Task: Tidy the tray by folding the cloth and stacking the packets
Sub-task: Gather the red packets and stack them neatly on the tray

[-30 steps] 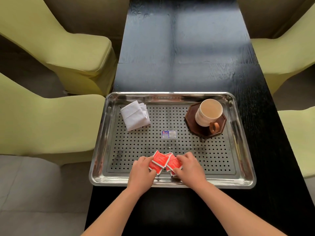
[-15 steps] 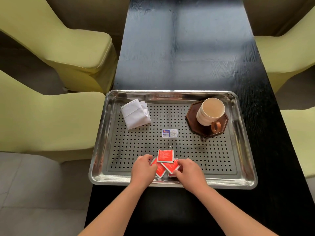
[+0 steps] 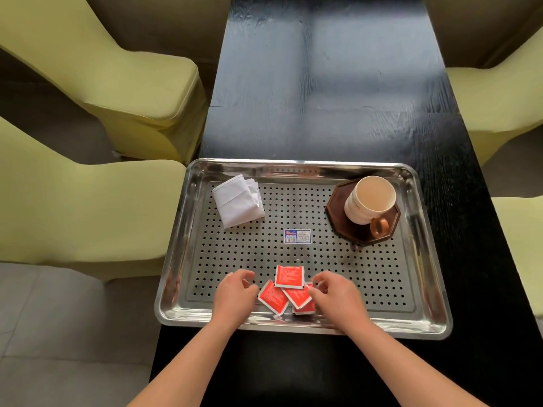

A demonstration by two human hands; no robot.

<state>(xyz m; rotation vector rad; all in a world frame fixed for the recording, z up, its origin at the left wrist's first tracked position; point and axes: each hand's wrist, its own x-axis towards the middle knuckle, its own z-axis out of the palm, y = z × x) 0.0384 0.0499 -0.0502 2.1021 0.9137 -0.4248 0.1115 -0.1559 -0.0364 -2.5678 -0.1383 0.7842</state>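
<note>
A steel perforated tray point(image 3: 176, 230) lies on the black table. Several red packets point(image 3: 289, 277) sit in a loose, overlapping cluster near the tray's front edge, one lying flat on top. My left hand point(image 3: 235, 292) hovers just left of the cluster with curled fingers, holding nothing and a small gap away from the nearest packet point(image 3: 273, 296). My right hand point(image 3: 335, 295) is at the cluster's right side, fingertips pinching the edge of a lower packet point(image 3: 299, 298). A white cloth point(image 3: 238, 202), folded into a rough bundle, rests in the tray's far left corner.
A cream cup point(image 3: 368, 201) with a brown handle stands on a dark octagonal coaster point(image 3: 338, 212) at the tray's far right. A small blue-and-white label point(image 3: 297, 236) is stuck mid-tray. Yellow-green covered chairs point(image 3: 88, 207) flank the narrow black table point(image 3: 323, 98).
The packets went from fanned between both hands to a looser cluster with one flat on top. My left hand has let go and drawn slightly left; my right hand has shifted right.
</note>
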